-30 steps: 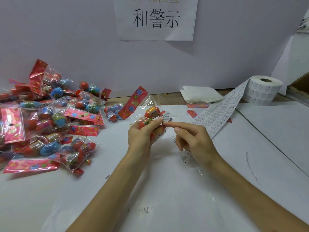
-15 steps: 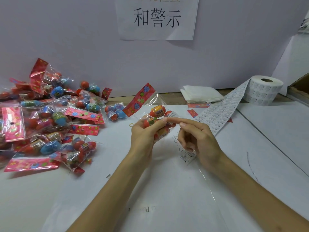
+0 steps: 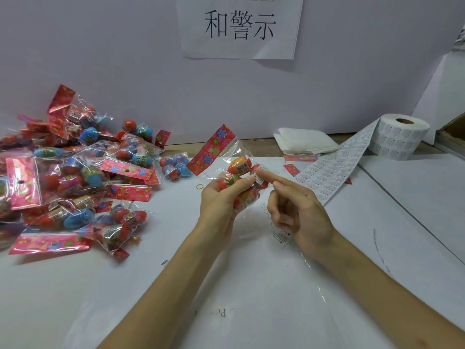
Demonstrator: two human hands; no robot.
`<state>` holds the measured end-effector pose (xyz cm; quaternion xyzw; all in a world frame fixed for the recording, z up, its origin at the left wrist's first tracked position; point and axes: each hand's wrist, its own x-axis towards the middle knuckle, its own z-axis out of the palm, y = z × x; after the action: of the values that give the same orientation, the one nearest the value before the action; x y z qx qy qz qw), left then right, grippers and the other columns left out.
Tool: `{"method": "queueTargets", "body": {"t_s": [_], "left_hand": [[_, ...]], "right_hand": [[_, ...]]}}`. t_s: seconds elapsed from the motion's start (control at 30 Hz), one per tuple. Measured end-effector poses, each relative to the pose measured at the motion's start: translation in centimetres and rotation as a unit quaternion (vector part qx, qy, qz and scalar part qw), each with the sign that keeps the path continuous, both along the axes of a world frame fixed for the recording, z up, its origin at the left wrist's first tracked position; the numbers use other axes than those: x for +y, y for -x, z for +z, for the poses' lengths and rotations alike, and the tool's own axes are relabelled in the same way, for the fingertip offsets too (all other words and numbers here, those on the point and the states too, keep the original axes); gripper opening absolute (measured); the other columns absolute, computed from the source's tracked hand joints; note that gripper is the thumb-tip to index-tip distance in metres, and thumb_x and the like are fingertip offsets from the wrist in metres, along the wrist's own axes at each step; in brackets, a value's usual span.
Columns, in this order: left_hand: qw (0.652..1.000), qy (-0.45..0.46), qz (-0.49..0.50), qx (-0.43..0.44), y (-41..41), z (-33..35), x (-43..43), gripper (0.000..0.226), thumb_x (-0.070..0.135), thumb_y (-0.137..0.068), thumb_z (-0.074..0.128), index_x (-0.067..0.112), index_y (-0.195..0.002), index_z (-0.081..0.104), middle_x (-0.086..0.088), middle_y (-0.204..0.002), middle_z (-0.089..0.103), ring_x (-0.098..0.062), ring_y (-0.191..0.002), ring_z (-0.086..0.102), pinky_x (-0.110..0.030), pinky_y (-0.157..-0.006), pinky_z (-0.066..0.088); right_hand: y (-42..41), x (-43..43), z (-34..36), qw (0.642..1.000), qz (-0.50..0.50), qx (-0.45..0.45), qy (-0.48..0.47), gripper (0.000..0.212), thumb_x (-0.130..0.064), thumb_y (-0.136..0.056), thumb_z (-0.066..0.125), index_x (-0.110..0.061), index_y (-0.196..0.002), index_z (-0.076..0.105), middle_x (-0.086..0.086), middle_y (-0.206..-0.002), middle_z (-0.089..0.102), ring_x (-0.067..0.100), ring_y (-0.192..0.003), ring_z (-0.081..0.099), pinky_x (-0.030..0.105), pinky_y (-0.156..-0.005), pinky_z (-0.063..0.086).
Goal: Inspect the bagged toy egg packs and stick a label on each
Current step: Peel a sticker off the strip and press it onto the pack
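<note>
We are pressing the label down: our left grip curls round the egg pack above the desk; our right grip seemingly holds nothing, forefinger straight on the label. Next comes firm smoothing, then setting the pack aside

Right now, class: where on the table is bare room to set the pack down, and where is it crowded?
Bare: the white paper nearest you, and the sheet right of the label strip. Crowded: the left pack pile.
</note>
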<state>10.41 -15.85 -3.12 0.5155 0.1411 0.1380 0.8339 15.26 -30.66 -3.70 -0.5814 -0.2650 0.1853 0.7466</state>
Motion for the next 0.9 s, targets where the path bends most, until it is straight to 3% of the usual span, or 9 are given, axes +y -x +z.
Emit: {"method": "queueTargets", "body": {"t_s": [0.23, 0.47, 0.57, 0.63, 0.8, 0.9], "left_hand": [[0.999, -0.037, 0.016, 0.015, 0.05, -0.04, -0.23, 0.033, 0.014, -0.086, 0.08, 0.013, -0.116, 0.068, -0.01, -0.107, 0.078, -0.027, -0.1, 0.076, -0.037, -0.092, 0.06], [0.999, -0.044, 0.022, 0.021, -0.06, 0.24, 0.09, 0.046, 0.016, -0.083, 0.082, 0.01, -0.125, 0.065, -0.012, -0.115, 0.075, -0.03, -0.109, 0.072, -0.043, -0.102, 0.056], [0.997, -0.08, 0.001, 0.018, 0.06, 0.26, -0.26, 0.048, 0.015, -0.083, 0.082, 0.009, -0.127, 0.065, -0.014, -0.115, 0.074, -0.031, -0.109, 0.072, -0.045, -0.102, 0.056], [0.994, -0.104, -0.017, 0.003, 0.21, 0.16, -0.58, 0.043, 0.013, -0.083, 0.082, 0.011, -0.124, 0.068, -0.015, -0.112, 0.075, -0.032, -0.106, 0.073, -0.043, -0.097, 0.059], [0.99, -0.133, -0.045, -0.017, 0.3, -0.04, -0.79, 0.034, 0.009, -0.084, 0.08, 0.012, -0.117, 0.072, -0.016, -0.107, 0.075, -0.034, -0.102, 0.073, -0.04, -0.088, 0.061], [0.99, -0.126, -0.061, -0.01, 0.34, -0.06, -0.44, 0.032, 0.008, -0.083, 0.08, 0.009, -0.114, 0.072, -0.016, -0.103, 0.077, -0.03, -0.093, 0.076, -0.033, -0.08, 0.061]], "right_hand": [[-0.22, -0.17, 0.23, 0.998, -0.058, -0.016, 0.027, 0.037, -0.018, -0.106, 0.045, -0.035, -0.127, 0.071, 0.005, -0.057, 0.047, 0.011, -0.046, 0.03, 0.024, -0.044, 0.025], [-0.93, -0.61, 0.17, 0.985, -0.158, -0.011, 0.066, 0.028, -0.026, -0.104, 0.052, -0.032, -0.12, 0.074, 0.002, -0.062, 0.052, 0.012, -0.049, 0.029, 0.028, -0.05, 0.024], [-0.77, -0.78, 0.68, 0.986, -0.147, -0.034, 0.076, 0.031, -0.043, -0.089, 0.062, -0.033, -0.117, 0.073, -0.005, -0.079, 0.06, 0.011, -0.065, 0.046, 0.028, -0.052, 0.038], [-0.55, -0.65, 0.83, 0.985, -0.14, -0.056, 0.082, 0.033, -0.044, -0.083, 0.067, -0.03, -0.113, 0.072, -0.006, -0.086, 0.066, 0.01, -0.073, 0.056, 0.027, -0.055, 0.046], [-0.38, -0.5, 0.75, 0.989, -0.134, -0.033, 0.051, 0.019, -0.029, -0.075, 0.085, -0.018, -0.088, 0.075, 0.001, -0.078, 0.066, 0.017, -0.066, 0.057, 0.028, -0.052, 0.046], [-0.47, -0.59, 0.98, 0.995, -0.088, 0.032, 0.025, 0.019, -0.038, -0.069, 0.082, -0.022, -0.08, 0.078, 0.001, -0.077, 0.067, 0.013, -0.067, 0.061, 0.024, -0.053, 0.047]]}}
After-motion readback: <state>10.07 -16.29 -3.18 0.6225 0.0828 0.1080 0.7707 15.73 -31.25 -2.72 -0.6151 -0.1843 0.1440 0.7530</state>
